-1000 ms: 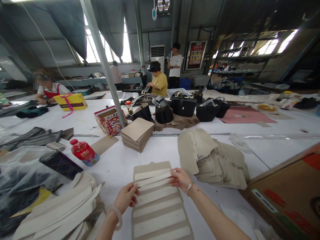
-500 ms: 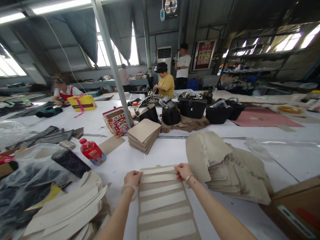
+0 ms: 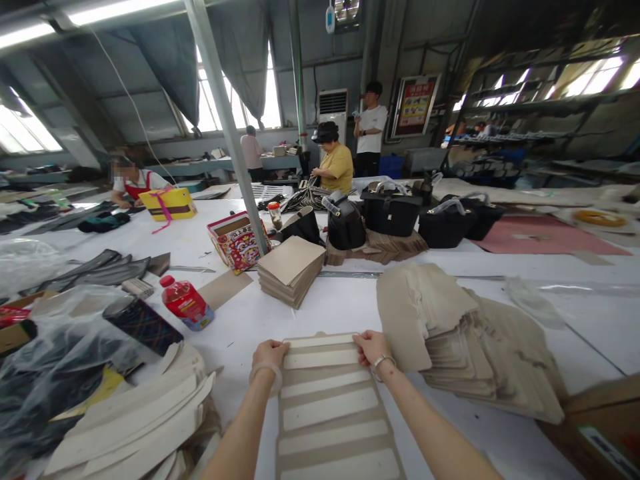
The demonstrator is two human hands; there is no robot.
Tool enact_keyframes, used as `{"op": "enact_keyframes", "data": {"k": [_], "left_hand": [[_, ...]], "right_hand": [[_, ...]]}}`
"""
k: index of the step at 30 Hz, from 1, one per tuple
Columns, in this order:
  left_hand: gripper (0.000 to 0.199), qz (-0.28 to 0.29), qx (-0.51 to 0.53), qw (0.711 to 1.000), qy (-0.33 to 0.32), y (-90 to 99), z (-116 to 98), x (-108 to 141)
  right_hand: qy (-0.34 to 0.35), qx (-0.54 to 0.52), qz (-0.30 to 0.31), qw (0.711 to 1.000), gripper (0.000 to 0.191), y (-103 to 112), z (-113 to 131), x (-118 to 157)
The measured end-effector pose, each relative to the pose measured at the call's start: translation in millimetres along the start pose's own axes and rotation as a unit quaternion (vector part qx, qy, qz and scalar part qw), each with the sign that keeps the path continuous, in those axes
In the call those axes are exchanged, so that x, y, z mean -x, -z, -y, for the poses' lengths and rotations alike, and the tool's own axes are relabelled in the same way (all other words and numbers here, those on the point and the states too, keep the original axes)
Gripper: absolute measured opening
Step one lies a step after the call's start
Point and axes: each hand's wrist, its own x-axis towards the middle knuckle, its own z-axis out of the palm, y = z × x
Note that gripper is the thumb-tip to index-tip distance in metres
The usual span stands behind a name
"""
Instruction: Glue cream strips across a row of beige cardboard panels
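A long grey-beige card panel (image 3: 327, 392) lies before me on the white table, with several pale strips across it in rows. My left hand (image 3: 270, 358) is closed at the left end of the topmost pale strip (image 3: 320, 341), thumb and fingers pinched. At the strip's right end, my right hand (image 3: 373, 347) pinches in the same way. The strip lies at the panel's far edge, flat or nearly so; whether it touches the panel all along I cannot tell. Each wrist wears a bracelet.
Pale curved strips (image 3: 135, 413) are heaped at left, a pile of grey-beige pieces (image 3: 465, 340) at right. Beyond are a card stack (image 3: 290, 267), a red bottle (image 3: 185, 303), a metal post (image 3: 227, 120) and black handbags (image 3: 390, 212). A cardboard box (image 3: 600, 427) sits near right. Several people work farther off.
A grey gap now shows between the topmost strip and the one below it, where they nearly met before. Both hands remain at its ends. The view has shifted slightly.
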Motion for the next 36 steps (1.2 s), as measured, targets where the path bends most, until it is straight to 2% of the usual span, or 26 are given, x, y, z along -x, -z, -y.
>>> {"op": "enact_keyframes", "data": {"k": [13,20,27,31,33,36], "left_hand": [[0.031,0.029,-0.008,1.0,0.001,-2.6,6,-14],[0.03,0.014,-0.021,1.0,-0.011,-0.9,4,-8],[0.028,0.003,-0.073,0.997,-0.036,2.2,-2,1],[0.026,-0.037,-0.136,0.986,-0.091,-3.8,-11,15],[0.025,-0.05,-0.17,0.972,-0.155,-8.8,-18,23],[0.032,-0.04,-0.218,0.94,-0.259,-15.2,-25,33]], "right_hand": [[-0.015,0.03,-0.053,0.998,0.014,-3,6,5],[-0.009,0.06,-0.049,0.997,0.013,-3,8,7],[0.002,0.133,-0.06,0.989,0.012,-4,9,7],[0.022,0.201,-0.083,0.976,0.011,-3,10,8],[0.044,0.239,-0.099,0.965,0.011,-2,13,10],[0.072,0.29,-0.113,0.948,0.007,0,17,13]]}}
